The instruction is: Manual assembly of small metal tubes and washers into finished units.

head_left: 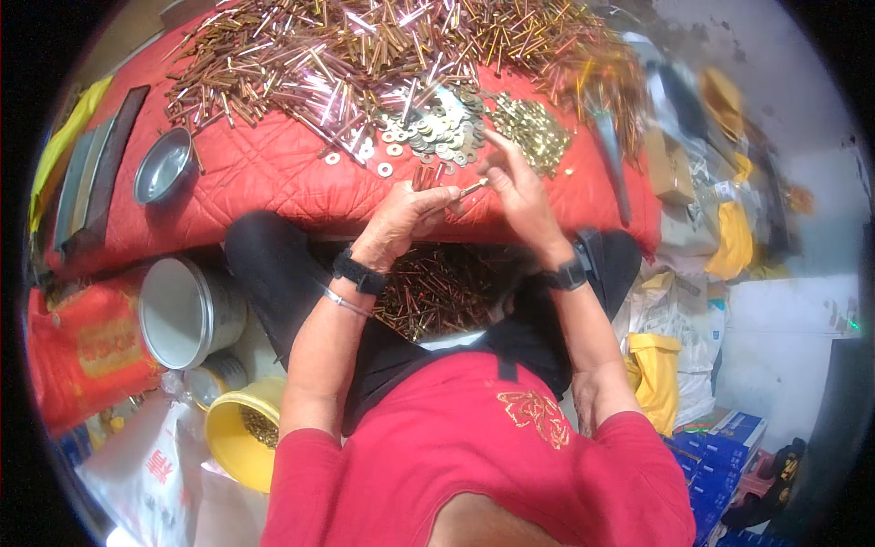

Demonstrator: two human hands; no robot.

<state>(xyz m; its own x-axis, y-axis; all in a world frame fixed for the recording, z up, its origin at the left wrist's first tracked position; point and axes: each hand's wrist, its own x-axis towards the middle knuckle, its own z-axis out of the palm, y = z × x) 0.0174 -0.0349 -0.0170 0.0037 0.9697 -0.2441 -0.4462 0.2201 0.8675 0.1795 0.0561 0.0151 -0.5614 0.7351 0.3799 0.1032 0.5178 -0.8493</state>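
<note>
My left hand (406, 217) is closed around several copper-coloured metal rods, their reddish ends (424, 177) poking up past the fingers. One rod (473, 189) sticks out to the right between its thumb and fingers. Close to that rod's tip is my right hand (524, 196), index finger stretched out and thumb apart from it; whether the thumb touches the tip I cannot tell. Just beyond the hands lie a pile of flat silver washers (442, 128) and a heap of small brass-coloured nuts (533, 132). A large mound of similar rods (319, 59) covers the far side.
A red quilted cover (264, 178) lies under the piles, with a metal bowl (164, 167) at left. More rods (428, 292) sit below, between my legs. A grey bucket (178, 313) and yellow bucket (235, 451) stand left; blue boxes (725, 456) and a yellow bag (653, 378) are right.
</note>
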